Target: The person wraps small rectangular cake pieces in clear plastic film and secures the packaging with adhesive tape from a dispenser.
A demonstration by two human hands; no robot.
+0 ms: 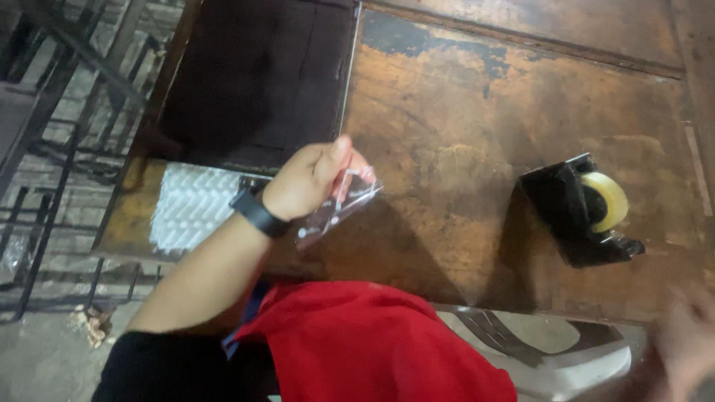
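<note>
Red cloth point(372, 350) is lying nearest, over a white plastic chair point(566, 365); the right hand point(689, 342) is blurring at the lower edge, its grip impossible to tell; the left hand point(305, 182), wearing a black wristband point(258, 214), is pinching a clear plastic bag point(342, 201) just above the worn wooden counter point(462, 149); farther right, a black tape dispenser point(581, 212) is sitting on that counter
</note>
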